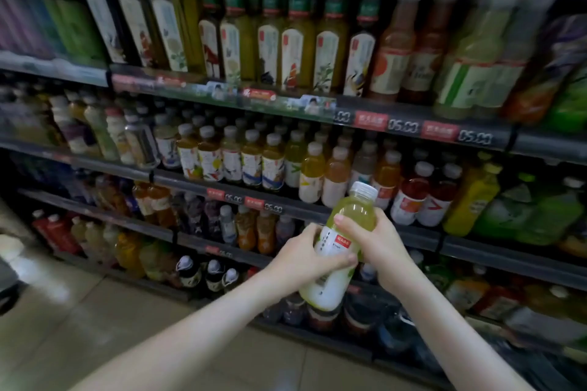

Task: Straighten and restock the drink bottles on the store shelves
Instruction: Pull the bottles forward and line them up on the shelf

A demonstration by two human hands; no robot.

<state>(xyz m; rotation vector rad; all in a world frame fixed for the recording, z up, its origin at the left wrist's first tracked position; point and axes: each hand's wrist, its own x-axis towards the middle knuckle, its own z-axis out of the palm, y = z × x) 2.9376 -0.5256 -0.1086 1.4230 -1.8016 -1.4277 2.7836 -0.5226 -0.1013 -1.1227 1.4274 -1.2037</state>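
Both hands grasp a tilted green drink bottle [341, 241] before the shelves [317, 208], left hand [305, 255] around its label, right hand [370, 240] around its shoulder.

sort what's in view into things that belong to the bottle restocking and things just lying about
Part of the job: yellow-green bottle, gripped by the left hand and the right hand; small bottles on the middle shelf; tall bottles on the top shelf.

Just there: price tags on the shelf edges; tiled floor.
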